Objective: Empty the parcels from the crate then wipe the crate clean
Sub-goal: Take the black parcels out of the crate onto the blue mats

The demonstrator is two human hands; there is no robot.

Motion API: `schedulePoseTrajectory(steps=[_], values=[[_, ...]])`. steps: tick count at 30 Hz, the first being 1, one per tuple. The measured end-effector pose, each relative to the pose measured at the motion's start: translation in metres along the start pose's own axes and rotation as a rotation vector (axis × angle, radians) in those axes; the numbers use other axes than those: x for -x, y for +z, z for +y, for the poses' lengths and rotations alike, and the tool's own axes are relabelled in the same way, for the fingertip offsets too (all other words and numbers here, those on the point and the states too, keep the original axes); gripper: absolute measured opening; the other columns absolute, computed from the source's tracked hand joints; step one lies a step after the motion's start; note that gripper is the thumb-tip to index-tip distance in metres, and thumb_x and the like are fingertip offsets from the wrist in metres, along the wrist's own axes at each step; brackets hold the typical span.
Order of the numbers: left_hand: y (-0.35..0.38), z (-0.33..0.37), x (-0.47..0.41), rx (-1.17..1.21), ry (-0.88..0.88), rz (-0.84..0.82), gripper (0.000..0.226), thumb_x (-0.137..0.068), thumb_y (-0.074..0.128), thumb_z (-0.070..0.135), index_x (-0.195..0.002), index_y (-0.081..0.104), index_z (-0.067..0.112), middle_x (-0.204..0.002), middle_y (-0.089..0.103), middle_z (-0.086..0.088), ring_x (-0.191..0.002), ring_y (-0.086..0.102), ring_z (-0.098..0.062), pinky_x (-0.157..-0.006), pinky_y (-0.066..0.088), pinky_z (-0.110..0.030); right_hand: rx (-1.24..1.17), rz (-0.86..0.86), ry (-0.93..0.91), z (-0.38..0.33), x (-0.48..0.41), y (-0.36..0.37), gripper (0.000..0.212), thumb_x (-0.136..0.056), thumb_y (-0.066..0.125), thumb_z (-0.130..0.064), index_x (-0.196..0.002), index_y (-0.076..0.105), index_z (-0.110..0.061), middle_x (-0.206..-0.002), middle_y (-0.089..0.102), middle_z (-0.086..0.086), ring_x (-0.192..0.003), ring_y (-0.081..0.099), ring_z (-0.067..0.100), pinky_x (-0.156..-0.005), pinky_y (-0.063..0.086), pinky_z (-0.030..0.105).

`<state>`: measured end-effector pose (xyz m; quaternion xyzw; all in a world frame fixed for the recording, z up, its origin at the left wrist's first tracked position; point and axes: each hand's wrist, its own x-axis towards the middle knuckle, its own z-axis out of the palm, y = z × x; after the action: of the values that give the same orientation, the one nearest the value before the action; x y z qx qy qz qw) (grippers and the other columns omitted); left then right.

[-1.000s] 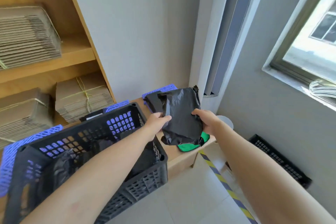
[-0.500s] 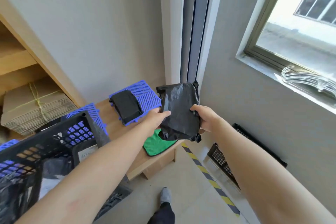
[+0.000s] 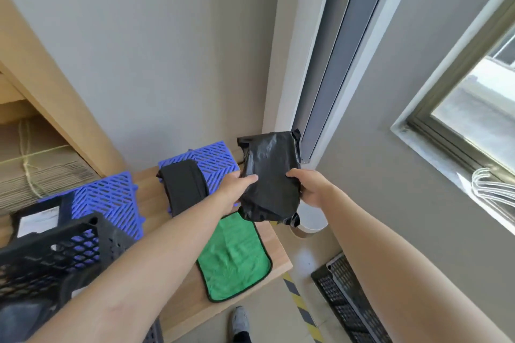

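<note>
A black plastic parcel (image 3: 269,175) is held upright in the air above the right end of the wooden table (image 3: 195,298). My left hand (image 3: 235,188) grips its left edge and my right hand (image 3: 310,188) grips its right edge. The black crate (image 3: 47,256) stands at the lower left, with only its near corner in view. A second black parcel (image 3: 184,185) lies on a blue plastic mat (image 3: 214,157) at the back of the table. A green cloth (image 3: 237,256) lies flat on the table under the held parcel.
Another blue mat (image 3: 108,200) carries a black parcel with a white label (image 3: 39,221) behind the crate. Tied cardboard stacks (image 3: 33,170) fill the shelf at left. On the floor at right lie a black crate (image 3: 351,301), a white tub (image 3: 312,220) and striped tape (image 3: 301,309).
The view has swung further right and the crate has slid toward the left edge. Both hands still hold the parcel, now nearer the table's right end above the green cloth.
</note>
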<state>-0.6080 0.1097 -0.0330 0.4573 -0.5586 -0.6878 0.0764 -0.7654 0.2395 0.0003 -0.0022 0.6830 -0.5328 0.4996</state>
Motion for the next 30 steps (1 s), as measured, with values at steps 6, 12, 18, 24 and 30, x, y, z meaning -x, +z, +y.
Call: schedulePoseTrajectory(steps=[6,12,18,24,30], values=[[-0.028,0.034,-0.033,0.032,0.017,0.105,0.024,-0.100,0.062,0.019,-0.122,0.052,0.020,-0.107,0.061,0.004,-0.074,0.056,-0.001,-0.054,0.042,-0.013,0.113,-0.076,0.035,-0.044,-0.063,0.039,0.017,-0.091,0.065,-0.010,-0.108,0.063,-0.009,-0.107,0.066,0.006,-0.098,0.062,0.022,-0.089,0.050,0.036],[-0.045,0.036,-0.063,0.049,-0.034,0.294,0.010,-0.097,0.066,0.022,-0.102,0.066,0.013,-0.066,0.053,0.006,-0.053,0.050,-0.002,-0.049,0.040,-0.017,0.264,-0.179,0.049,-0.065,-0.128,0.066,0.014,-0.089,0.067,-0.011,-0.103,0.063,-0.010,-0.110,0.066,0.007,-0.100,0.062,0.024,-0.089,0.051,0.036],[-0.056,0.016,-0.082,0.163,-0.116,0.515,0.027,-0.095,0.063,0.038,-0.095,0.068,0.012,-0.085,0.055,-0.006,-0.077,0.048,-0.019,-0.066,0.034,-0.033,0.459,-0.300,-0.029,-0.069,-0.180,0.104,0.013,-0.085,0.072,-0.012,-0.098,0.071,-0.009,-0.106,0.073,0.011,-0.091,0.068,0.024,-0.086,0.054,0.036],[-0.084,-0.003,-0.110,0.155,-0.152,0.606,0.025,-0.101,0.053,0.030,-0.104,0.070,0.012,-0.089,0.060,0.001,-0.082,0.053,-0.016,-0.070,0.038,-0.032,0.613,-0.287,-0.142,-0.049,-0.221,0.141,0.009,-0.086,0.069,-0.015,-0.094,0.073,-0.012,-0.089,0.073,0.007,-0.073,0.068,0.021,-0.061,0.056,0.027],[-0.111,-0.037,-0.150,-0.109,-0.219,0.467,0.052,-0.104,0.046,0.034,-0.152,0.041,0.014,-0.152,0.047,-0.001,-0.139,0.044,-0.021,-0.113,0.035,-0.034,0.699,-0.189,-0.153,-0.009,-0.267,0.162,0.007,-0.086,0.066,-0.016,-0.092,0.070,-0.014,-0.089,0.073,0.006,-0.084,0.069,0.026,-0.083,0.058,0.040]])
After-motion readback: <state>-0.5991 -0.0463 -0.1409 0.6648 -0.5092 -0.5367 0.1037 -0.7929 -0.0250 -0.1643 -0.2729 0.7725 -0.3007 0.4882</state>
